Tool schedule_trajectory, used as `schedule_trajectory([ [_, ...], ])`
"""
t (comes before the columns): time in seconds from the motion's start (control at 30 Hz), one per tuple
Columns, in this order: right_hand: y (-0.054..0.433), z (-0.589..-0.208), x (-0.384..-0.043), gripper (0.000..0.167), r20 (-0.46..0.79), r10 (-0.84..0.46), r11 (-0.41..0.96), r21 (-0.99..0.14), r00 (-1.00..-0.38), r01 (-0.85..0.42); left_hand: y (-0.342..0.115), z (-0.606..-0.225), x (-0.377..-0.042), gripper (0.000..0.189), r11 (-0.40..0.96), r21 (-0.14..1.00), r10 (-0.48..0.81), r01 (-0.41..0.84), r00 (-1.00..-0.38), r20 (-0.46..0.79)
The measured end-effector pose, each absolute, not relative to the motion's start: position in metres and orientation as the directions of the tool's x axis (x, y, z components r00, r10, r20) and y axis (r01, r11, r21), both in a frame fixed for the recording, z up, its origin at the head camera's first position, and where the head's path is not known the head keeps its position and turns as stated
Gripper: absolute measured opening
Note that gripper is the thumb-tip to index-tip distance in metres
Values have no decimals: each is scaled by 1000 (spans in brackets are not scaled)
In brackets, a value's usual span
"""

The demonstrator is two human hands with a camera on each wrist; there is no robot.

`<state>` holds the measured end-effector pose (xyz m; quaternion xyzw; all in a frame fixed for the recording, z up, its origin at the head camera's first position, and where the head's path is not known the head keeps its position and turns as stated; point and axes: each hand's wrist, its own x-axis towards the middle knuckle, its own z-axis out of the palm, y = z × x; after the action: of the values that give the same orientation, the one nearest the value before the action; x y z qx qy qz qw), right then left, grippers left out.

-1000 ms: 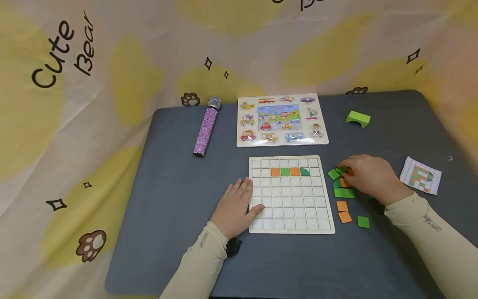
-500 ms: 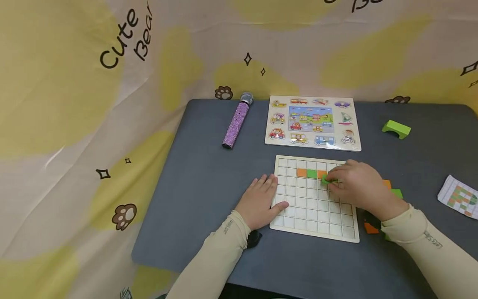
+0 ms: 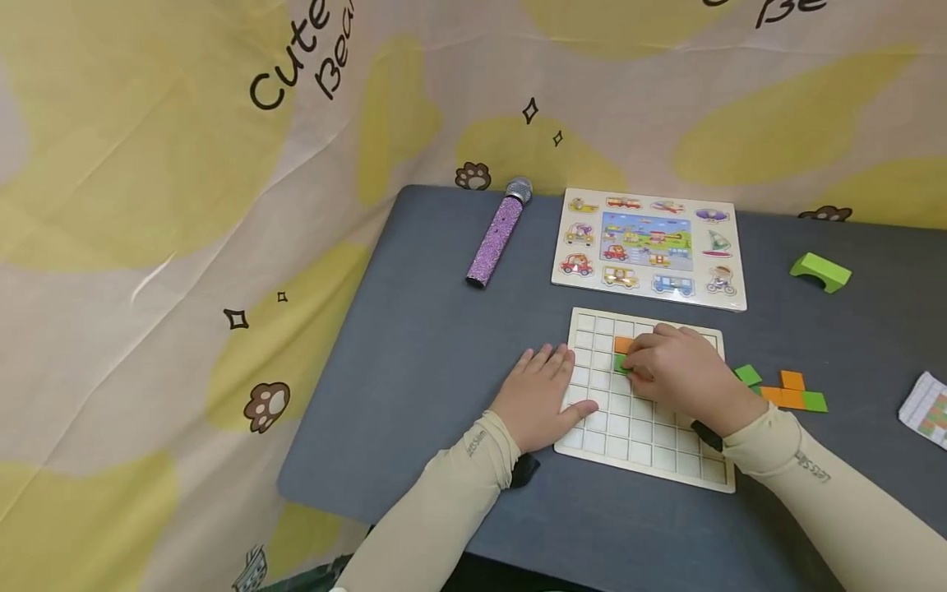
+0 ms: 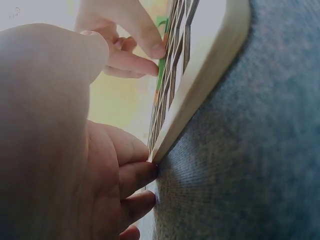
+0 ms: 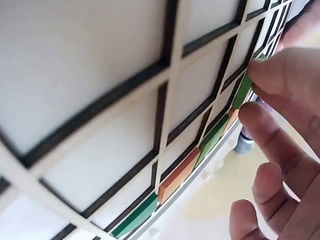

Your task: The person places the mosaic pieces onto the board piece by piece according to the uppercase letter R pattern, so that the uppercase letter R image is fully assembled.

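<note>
A white wooden grid board (image 3: 636,448) lies on the grey table. My right hand (image 3: 669,370) is over its upper rows and pinches a green square tile (image 3: 621,365) against a cell just under the row of orange and green tiles (image 3: 624,345). In the right wrist view the fingertips (image 5: 265,92) hold the green tile (image 5: 243,90) at the grid, beside the filled row (image 5: 185,172). My left hand (image 3: 540,395) lies flat on the table at the board's left edge, thumb on the board; the left wrist view shows its fingers (image 4: 135,180) against the board's rim (image 4: 200,95).
Loose green and orange tiles (image 3: 787,393) lie right of the board, with a pattern card (image 3: 925,409) at the far right. A vehicle puzzle (image 3: 651,247), a purple glitter microphone (image 3: 497,234) and a green arch block (image 3: 819,271) lie farther back. A patterned cloth hangs behind.
My right hand picked a green tile from the loose pile and carried it left onto the board, now lower-left over the second row. The left hand stayed put; the head view shifted.
</note>
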<state>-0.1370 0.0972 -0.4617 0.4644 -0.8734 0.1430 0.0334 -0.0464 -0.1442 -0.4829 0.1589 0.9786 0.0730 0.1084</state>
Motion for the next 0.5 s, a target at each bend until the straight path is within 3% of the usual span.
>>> schedule_trajectory([
  [0.17, 103, -463, -132, 13, 151, -802, 540, -229, -577, -810, -139, -485, -47, 88, 927, 200, 354, 317, -917, -184],
  [0.3, 97, -463, -131, 21, 128, -813, 522, -272, -569, -808, -149, -487, -44, 86, 927, 232, 337, 295, -926, -169],
  [0.5, 125, -452, -127, 25, 105, -755, 598, -296, -647, -745, -148, -490, -51, 84, 899, 295, 371, 324, -921, -121],
])
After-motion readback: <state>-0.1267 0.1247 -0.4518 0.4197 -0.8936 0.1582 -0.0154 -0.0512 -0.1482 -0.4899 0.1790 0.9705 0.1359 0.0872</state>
